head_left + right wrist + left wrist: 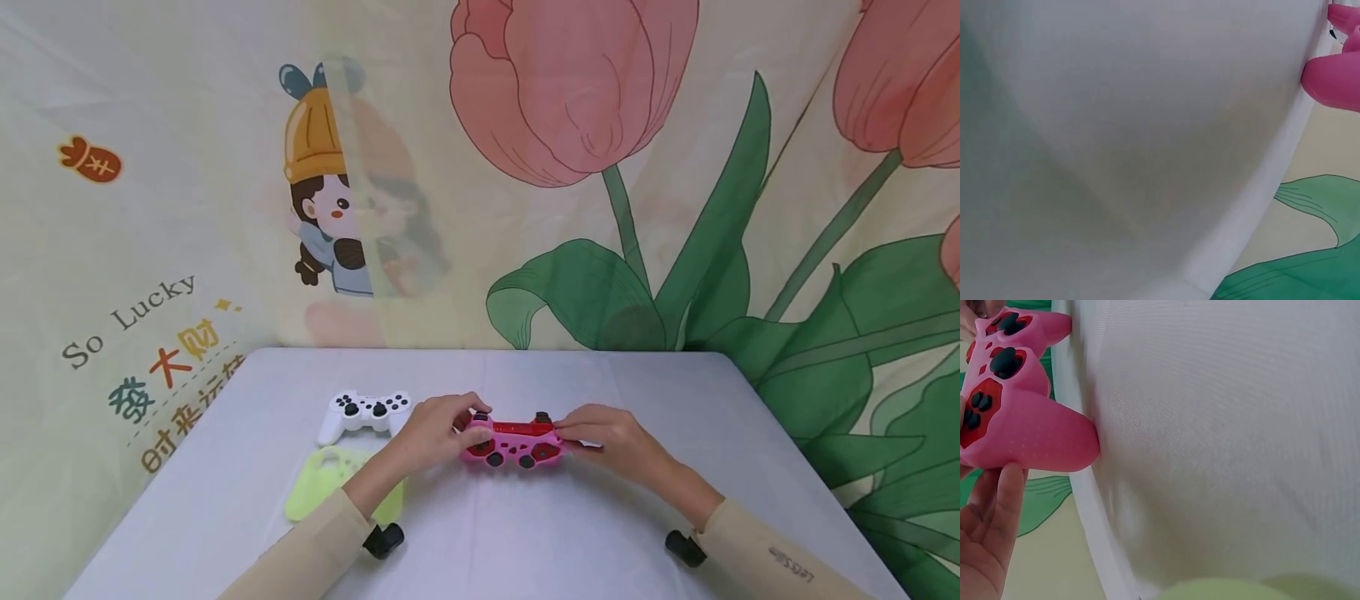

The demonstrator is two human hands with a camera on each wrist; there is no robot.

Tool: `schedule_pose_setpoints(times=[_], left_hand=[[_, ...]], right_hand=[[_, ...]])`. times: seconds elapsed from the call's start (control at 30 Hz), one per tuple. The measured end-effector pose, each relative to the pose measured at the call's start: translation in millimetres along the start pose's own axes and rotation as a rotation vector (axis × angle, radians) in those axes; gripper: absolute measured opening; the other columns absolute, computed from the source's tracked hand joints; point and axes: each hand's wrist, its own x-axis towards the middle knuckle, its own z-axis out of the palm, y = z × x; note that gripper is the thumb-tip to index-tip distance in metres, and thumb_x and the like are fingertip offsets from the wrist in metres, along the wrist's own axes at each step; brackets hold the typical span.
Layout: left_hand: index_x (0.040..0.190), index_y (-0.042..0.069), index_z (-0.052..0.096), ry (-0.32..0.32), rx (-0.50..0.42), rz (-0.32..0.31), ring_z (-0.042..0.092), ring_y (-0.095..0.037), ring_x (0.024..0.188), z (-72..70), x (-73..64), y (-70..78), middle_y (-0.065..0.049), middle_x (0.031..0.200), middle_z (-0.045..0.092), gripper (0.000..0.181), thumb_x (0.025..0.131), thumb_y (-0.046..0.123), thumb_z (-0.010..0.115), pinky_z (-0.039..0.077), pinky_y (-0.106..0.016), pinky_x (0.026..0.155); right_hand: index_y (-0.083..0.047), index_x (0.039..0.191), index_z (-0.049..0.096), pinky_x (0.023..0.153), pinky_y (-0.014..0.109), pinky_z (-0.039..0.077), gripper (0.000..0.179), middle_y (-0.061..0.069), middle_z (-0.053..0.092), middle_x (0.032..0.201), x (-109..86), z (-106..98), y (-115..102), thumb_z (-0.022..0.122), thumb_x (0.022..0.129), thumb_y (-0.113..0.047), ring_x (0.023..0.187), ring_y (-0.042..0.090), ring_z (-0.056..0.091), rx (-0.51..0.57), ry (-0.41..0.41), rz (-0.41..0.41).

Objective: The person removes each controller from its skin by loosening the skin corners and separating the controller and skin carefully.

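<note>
A red game controller (517, 427) sits inside a pink silicone cover (512, 451), in front of me over the table. My left hand (433, 432) grips its left end, the thumb on the face beside the buttons and fingers over the top edge. At its right end my right hand (617, 442) pinches the corner with fingers and thumb. In the left wrist view the pink cover (1041, 434) wraps the grip, and black sticks and buttons show through its openings. The right wrist view catches only one end of the cover (1338, 81); the right hand is outside it.
A white game controller (328, 430) lies at the back left of the white table (540, 533). Nearer me is a lime-green silicone cover (306, 490), partly behind my left forearm. A printed cloth (420, 325) hangs behind the table's far edge.
</note>
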Motion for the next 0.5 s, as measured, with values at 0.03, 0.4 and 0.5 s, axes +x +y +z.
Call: schedule_pose_setpoints(times=[0.03, 0.4, 0.5], left_hand=[[0.131, 0.021, 0.071, 0.001, 0.001, 0.0, 0.062, -0.008, 0.086, -0.1, 0.1, 0.2, 0.013, 0.09, 0.067, 0.039, 0.098, 0.041, 0.077, 0.052, -0.034, 0.079], [0.129, 0.02, 0.07, -0.002, 0.067, 0.054, 0.056, -0.01, 0.079, -2.8, -0.4, 0.9, 0.011, 0.084, 0.059, 0.036, 0.098, 0.038, 0.077, 0.048, -0.031, 0.073], [0.128, 0.019, 0.07, -0.003, 0.058, 0.085, 0.058, -0.011, 0.081, -2.6, -0.8, 2.1, 0.01, 0.085, 0.06, 0.036, 0.098, 0.037, 0.078, 0.049, -0.033, 0.075]], right_hand=[[-0.004, 0.102, 0.084, 0.083, 0.026, 0.061, 0.052, 0.005, 0.079, 0.099, 0.4, 0.1, 0.0, 0.102, 0.054, 0.004, 0.089, 0.018, 0.075, -0.007, 0.005, -0.009], [-0.005, 0.093, 0.082, 0.077, 0.021, 0.061, 0.045, 0.003, 0.077, 0.092, 12.3, -3.9, 7.7, 0.102, 0.054, 0.006, 0.083, 0.015, 0.073, 0.055, -0.1, -0.026], [-0.006, 0.088, 0.079, 0.076, 0.02, 0.06, 0.042, 0.003, 0.075, 0.09, 15.4, -5.3, 9.1, 0.102, 0.055, 0.007, 0.082, 0.014, 0.071, 0.078, -0.135, -0.033]])
